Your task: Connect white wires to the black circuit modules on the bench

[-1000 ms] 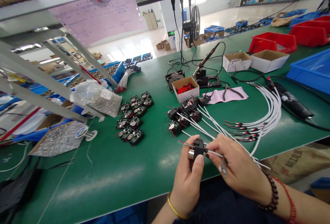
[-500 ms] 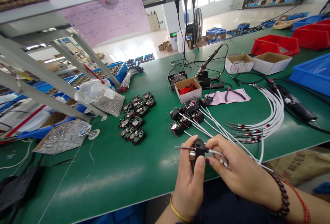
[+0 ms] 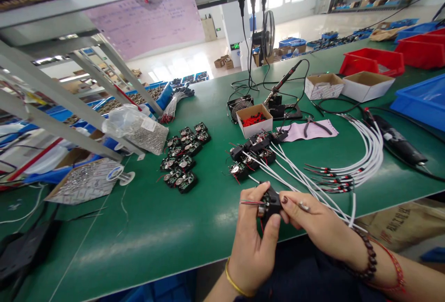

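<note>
My left hand [image 3: 253, 241] grips a small black module [image 3: 271, 204] with a round silver part on its side, held above the bench's front edge. Thin coloured wires [image 3: 251, 202] stick out of it to the left, across my index finger. My right hand [image 3: 309, 216] pinches at the module's right side, where its fingers hide the white cable. A small grey metal piece [image 3: 303, 206] shows between those fingers; I cannot tell what it is. Just beyond lie several similar modules [image 3: 255, 151] with white cables [image 3: 288, 176] attached.
Several black circuit modules [image 3: 184, 158] lie left of centre. A small box [image 3: 255, 128] holds red parts. Behind it stands a soldering iron [image 3: 283, 79]. Pliers [image 3: 317, 126] rest on pink paper. White cables [image 3: 373, 149] curve beside a black electric screwdriver-like tool [image 3: 398, 139]. A solder spool [image 3: 121, 176] sits left.
My right hand's fingers have closed in against the module and its thumb has turned over the cable entry. The module has tilted slightly in my left hand.
</note>
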The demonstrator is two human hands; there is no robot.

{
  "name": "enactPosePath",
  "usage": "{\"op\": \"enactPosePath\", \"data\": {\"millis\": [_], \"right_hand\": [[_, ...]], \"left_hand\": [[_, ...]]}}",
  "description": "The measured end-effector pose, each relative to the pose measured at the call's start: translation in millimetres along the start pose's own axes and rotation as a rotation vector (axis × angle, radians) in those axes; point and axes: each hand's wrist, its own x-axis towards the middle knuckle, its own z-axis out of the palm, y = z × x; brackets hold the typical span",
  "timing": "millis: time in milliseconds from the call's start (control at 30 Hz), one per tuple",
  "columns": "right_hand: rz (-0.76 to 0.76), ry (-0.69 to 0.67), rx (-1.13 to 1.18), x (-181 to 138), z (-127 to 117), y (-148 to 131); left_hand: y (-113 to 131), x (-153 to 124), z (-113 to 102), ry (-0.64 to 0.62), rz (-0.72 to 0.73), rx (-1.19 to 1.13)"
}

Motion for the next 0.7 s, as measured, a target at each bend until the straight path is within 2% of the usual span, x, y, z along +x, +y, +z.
{"op": "enactPosePath", "data": {"millis": [333, 467, 700], "right_hand": [[-0.293, -0.006, -0.210, -11, -12, -7], [-0.350, 0.014, -0.241, -12, -13, -6], [-0.365, 0.035, -0.298, -18, -14, -4]], "left_hand": [[21, 7, -32, -0.068, 0.096, 0.292], [26, 6, -34, -0.083, 0.108, 0.330], [25, 2, -33, -0.077, 0.095, 0.292]]}}
